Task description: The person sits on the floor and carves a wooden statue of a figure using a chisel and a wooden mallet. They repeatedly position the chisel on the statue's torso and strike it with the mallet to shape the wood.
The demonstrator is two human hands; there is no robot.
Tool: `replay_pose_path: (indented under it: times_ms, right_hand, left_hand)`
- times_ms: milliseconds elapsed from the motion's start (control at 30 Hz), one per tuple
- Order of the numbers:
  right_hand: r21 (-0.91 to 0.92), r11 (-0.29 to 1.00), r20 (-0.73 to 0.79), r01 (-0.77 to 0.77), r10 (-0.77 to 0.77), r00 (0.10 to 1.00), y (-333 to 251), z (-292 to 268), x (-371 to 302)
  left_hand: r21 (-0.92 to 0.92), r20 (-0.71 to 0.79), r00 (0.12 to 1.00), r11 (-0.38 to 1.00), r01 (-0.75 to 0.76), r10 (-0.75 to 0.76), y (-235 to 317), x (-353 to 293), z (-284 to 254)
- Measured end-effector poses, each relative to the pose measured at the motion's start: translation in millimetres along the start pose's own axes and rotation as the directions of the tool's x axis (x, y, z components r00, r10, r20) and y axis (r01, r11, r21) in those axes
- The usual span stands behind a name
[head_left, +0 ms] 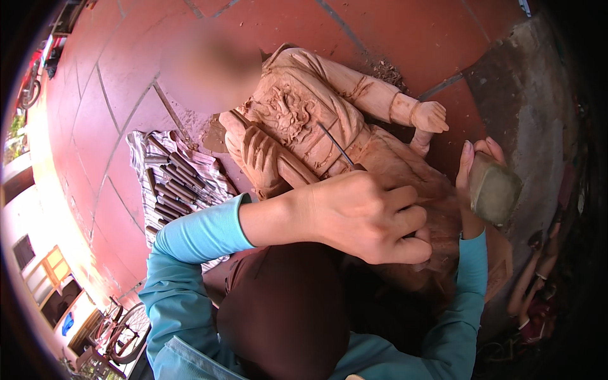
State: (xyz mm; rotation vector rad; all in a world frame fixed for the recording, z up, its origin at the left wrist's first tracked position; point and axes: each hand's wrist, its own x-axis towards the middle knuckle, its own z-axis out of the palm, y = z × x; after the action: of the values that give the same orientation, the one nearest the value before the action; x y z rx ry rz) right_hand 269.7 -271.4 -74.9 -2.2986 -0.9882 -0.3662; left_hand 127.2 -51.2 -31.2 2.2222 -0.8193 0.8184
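A carved wooden figure [386, 158] in robes lies on its back in front of me, with raised relief on its chest. My left hand [373, 215] is closed around a carving chisel [337, 145]; its thin metal blade points up and left at the figure's waist, and most of the handle is hidden in my fist. Off to the right, beside the figure's lower part, my right hand [468, 180] grips a squared greenish block [497, 190] with rounded corners. The block is apart from the chisel.
Several dark-handled carving tools [174, 183] lie on a striped cloth [142, 158] to the left. Wood chips [386, 73] are scattered on the red tiled floor [285, 22]. A bicycle [126, 332] stands at lower left. Another person's arms [532, 278] show at the far right.
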Motion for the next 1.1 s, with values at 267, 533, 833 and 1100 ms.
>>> replay_pose_path:
  times_ms: [267,533,833,1100]
  right_hand:
    - [-0.069,0.772,-0.33,0.632,-0.616,0.716,-3,-7,13]
    - [0.022,0.795,-0.244,0.606,-0.583,0.775,-24,-23,0]
    - [-0.025,0.816,-0.271,0.577,-0.562,0.782,-22,-20,-6]
    - [-0.142,0.816,-0.201,0.56,-0.578,0.791,-25,-21,0]
  left_hand:
    - [0.025,-0.102,0.991,0.996,0.091,-0.088,1,-11,1]
    - [0.03,-0.16,0.983,0.995,0.093,-0.087,1,-8,4]
    - [-0.018,-0.219,0.973,0.997,0.076,-0.078,-3,-10,2]
    - [-0.056,-0.283,0.956,0.996,0.069,-0.082,-9,-7,3]
